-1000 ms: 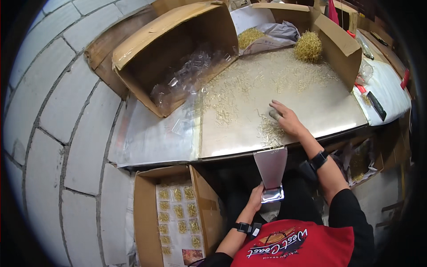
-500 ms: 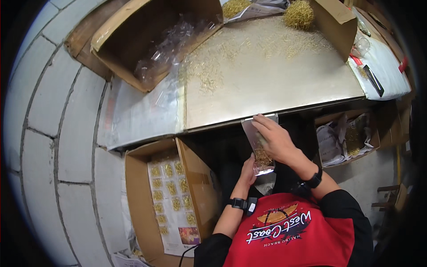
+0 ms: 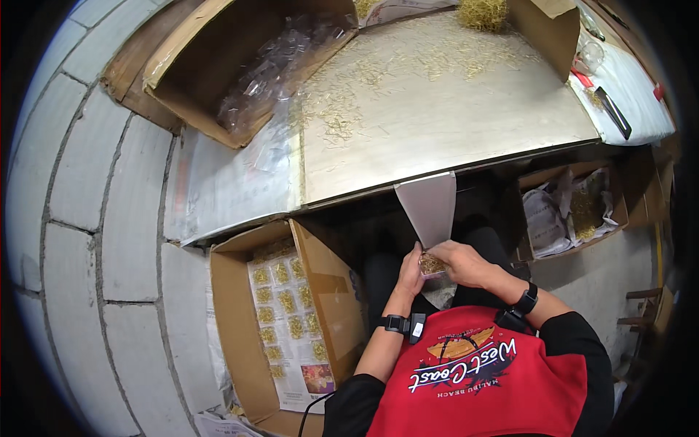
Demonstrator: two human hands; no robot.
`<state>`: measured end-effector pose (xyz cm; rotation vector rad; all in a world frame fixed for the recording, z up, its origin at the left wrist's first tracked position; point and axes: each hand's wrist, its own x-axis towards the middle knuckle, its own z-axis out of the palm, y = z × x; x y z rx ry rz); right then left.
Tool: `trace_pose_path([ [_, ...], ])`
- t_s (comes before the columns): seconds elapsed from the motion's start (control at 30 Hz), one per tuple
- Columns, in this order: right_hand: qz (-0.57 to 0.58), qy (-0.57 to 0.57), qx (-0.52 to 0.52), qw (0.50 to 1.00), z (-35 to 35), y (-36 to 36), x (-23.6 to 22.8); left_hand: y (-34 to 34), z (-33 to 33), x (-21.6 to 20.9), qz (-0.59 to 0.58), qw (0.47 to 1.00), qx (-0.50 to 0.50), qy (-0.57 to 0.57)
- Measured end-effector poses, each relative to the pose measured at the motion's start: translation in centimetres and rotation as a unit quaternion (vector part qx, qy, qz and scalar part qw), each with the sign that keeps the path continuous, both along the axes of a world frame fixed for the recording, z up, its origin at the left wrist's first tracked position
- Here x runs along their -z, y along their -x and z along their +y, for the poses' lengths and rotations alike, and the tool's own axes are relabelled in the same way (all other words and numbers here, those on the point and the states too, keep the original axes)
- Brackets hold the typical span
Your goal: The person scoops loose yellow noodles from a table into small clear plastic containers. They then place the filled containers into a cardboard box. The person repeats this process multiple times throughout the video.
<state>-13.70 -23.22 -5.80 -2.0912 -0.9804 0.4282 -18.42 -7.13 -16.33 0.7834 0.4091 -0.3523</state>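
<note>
Above my lap a small clear plastic box holds thin golden pins. My left hand is closed around its left side. Fingers bent, my right hand grips the right side of the box, its fingertips partly hidden. A pale, flat chute-like strip widens from the box up to the table's front edge; its lower end lies between my hands. Whether the strip and the box are joined, I cannot tell.
Golden pins lie scattered over the table, with a pin clump behind. A carton of clear plastic pieces stands at far left. Below, one carton holds filled packs; another has newspaper and pins. A black cutter lies right.
My right hand has come down off the strip to the box, uncovering the strip's pale surface. The pins now show only in the box at its lower end. The view has shifted slightly.
</note>
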Motion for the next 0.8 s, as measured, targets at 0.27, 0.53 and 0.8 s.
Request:
trace_pose_path([
  [0.27,0.011,0.002,-0.030,0.999,0.9,-0.7,1.2,1.4,1.1,1.7,0.018,0.998,0.053,0.017],
  [0.53,-0.246,-0.134,0.017,0.960,13.0,-10.1,-6.2,1.6,1.6,3.8,0.058,0.998,-0.030,-0.012],
  [0.8,-0.362,0.063,-0.004,0.930,17.1,-20.3,-5.2,1.4,2.9,1.7,0.022,0.999,-0.003,-0.030],
])
